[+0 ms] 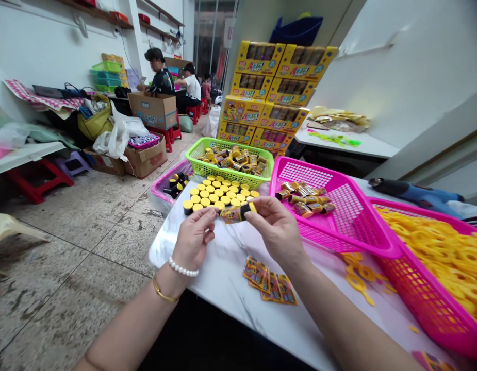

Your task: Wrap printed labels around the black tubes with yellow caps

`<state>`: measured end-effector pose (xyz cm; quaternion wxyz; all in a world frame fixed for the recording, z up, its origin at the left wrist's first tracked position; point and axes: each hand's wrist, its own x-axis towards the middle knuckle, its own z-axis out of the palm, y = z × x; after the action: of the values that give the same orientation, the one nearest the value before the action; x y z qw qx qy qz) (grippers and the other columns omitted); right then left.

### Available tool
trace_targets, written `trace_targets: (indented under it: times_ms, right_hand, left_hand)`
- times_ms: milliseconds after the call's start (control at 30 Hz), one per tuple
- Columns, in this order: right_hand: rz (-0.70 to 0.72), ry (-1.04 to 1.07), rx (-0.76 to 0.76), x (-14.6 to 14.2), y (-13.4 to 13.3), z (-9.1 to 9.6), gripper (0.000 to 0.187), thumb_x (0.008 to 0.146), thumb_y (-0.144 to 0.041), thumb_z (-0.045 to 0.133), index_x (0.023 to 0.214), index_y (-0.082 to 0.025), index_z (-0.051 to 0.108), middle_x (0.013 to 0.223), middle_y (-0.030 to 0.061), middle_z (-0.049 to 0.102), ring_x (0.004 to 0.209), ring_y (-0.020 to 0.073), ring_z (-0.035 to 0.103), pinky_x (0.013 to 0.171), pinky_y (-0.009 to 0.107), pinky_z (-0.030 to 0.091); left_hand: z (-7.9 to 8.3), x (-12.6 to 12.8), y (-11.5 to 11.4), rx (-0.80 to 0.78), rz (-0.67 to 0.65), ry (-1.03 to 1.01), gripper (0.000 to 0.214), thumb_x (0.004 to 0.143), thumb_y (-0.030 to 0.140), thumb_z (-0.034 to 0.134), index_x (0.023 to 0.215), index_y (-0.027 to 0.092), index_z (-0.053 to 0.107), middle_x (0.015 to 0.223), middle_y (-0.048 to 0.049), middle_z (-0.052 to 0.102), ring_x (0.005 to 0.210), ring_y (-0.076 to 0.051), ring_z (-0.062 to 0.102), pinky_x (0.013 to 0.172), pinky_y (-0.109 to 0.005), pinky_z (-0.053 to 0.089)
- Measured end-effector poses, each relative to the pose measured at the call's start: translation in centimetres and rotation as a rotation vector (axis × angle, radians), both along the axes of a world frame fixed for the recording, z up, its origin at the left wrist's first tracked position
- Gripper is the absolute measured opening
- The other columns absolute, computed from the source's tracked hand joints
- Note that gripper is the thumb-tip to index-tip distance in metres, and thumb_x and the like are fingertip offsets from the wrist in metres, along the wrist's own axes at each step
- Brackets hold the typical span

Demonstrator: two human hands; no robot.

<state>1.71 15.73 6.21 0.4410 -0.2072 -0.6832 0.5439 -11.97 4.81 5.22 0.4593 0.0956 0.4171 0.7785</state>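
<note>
My left hand (194, 237) and my right hand (277, 226) meet above the white table (230, 278), both pinched on one small black bottle with a yellow cap (238, 213) that has a colourful label wrapped round it. Just beyond stand several bare yellow-capped bottles (218, 196) in rows. A small pile of loose labels (269, 281) lies on the table under my right wrist. A pearl bracelet and a gold bangle sit on my left wrist.
A green basket (207, 167) holds labelled bottles; a pink basket (339, 216) holds a few more. Another pink basket (416, 293) at right is full of yellow rings. Yellow cartons (269, 98) are stacked behind. People sit at a far table (172, 77). Boxes and stools stand on the floor left.
</note>
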Motion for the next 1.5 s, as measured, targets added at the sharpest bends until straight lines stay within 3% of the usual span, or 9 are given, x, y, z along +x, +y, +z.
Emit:
trace_targets:
  times_ms: [133,267,500,667,833,1067,1300,1400,1500]
  right_hand:
    - [0.070,-0.010,0.117,0.6,-0.3,0.8,0.030,0.080,-0.037,0.079,0.103,-0.027,0.063,0.098,0.0035,0.071,0.089,0.0187,0.070,0.082,0.036,0.060]
    - [0.081,-0.256,0.494,0.8,-0.8,0.8,0.023,0.081,-0.027,0.076,0.103,-0.024,0.070,0.099,0.0056,0.072,0.087,0.0188,0.068,0.078,0.035,0.059]
    - [0.078,-0.321,0.683,1.8,-1.3,-1.2,0.019,0.087,-0.030,0.073,0.106,-0.025,0.071,0.088,0.0036,0.074,0.076,0.0166,0.069,0.072,0.031,0.060]
    - [-0.019,-0.311,0.740,2.1,-1.0,-2.5,0.019,0.088,-0.026,0.070,0.107,-0.027,0.073,0.101,0.0063,0.076,0.090,0.0201,0.073,0.082,0.035,0.062]
    - [-0.040,-0.295,0.720,3.0,-0.3,-2.0,0.022,0.086,-0.028,0.071,0.108,-0.027,0.076,0.106,0.0069,0.077,0.093,0.0219,0.074,0.086,0.037,0.063]
    - [0.006,-0.311,0.725,2.7,-0.6,-2.5,0.015,0.086,-0.032,0.073,0.098,-0.026,0.077,0.099,0.0074,0.079,0.091,0.0226,0.075,0.084,0.038,0.063]
    - [0.048,-0.254,0.155,0.8,-1.0,-3.5,0.030,0.083,-0.041,0.075,0.104,-0.019,0.076,0.090,0.0076,0.076,0.074,0.0184,0.073,0.072,0.035,0.062]
    - [0.213,-0.201,0.116,1.0,-0.7,-3.1,0.039,0.084,-0.039,0.076,0.120,-0.025,0.074,0.117,0.0096,0.072,0.096,0.0194,0.073,0.084,0.035,0.062]
    - [0.231,-0.145,0.103,1.2,-0.3,-3.1,0.024,0.079,-0.037,0.082,0.101,-0.029,0.081,0.109,0.0068,0.074,0.101,0.0196,0.071,0.090,0.036,0.060]
  left_hand:
    - [0.7,-1.3,0.1,0.105,-0.147,0.327,0.053,0.061,0.033,0.092,0.108,0.017,0.072,0.096,-0.0046,0.069,0.073,-0.012,0.063,0.061,-0.023,0.050]
    - [0.0,-2.2,0.2,0.061,-0.375,0.518,0.035,0.063,0.032,0.090,0.089,0.014,0.076,0.082,-0.0044,0.071,0.057,-0.009,0.058,0.058,-0.025,0.048]
    - [-1.6,-1.2,0.0,-0.036,-0.431,0.593,0.028,0.063,0.023,0.089,0.085,0.015,0.074,0.079,-0.0033,0.071,0.064,-0.012,0.062,0.062,-0.024,0.050]
    - [-1.7,-1.8,0.4,-0.110,-0.523,0.452,0.043,0.066,0.041,0.089,0.094,0.014,0.070,0.082,-0.0065,0.072,0.060,-0.013,0.065,0.054,-0.023,0.050]
    - [-2.0,-2.4,0.4,-0.120,-0.550,0.385,0.039,0.064,0.042,0.090,0.081,0.014,0.070,0.071,-0.0036,0.068,0.058,-0.011,0.064,0.054,-0.022,0.049]
    - [-2.0,-2.3,0.6,-0.109,-0.574,0.516,0.033,0.067,0.037,0.088,0.087,0.014,0.075,0.074,-0.0040,0.071,0.058,-0.010,0.060,0.056,-0.022,0.045]
    - [-2.0,-1.9,1.1,-0.032,-0.458,0.622,0.044,0.069,0.054,0.083,0.080,0.013,0.070,0.061,-0.0011,0.065,0.052,-0.009,0.055,0.052,-0.022,0.041]
    - [-2.6,-2.1,0.9,-0.052,-0.524,0.545,0.058,0.068,0.067,0.079,0.087,0.015,0.065,0.060,-0.0011,0.066,0.044,-0.008,0.052,0.044,-0.020,0.037]
    - [-2.8,-2.2,0.7,-0.010,-0.609,0.447,0.067,0.065,0.074,0.076,0.093,0.015,0.061,0.059,-0.0008,0.066,0.041,-0.009,0.053,0.040,-0.019,0.035]
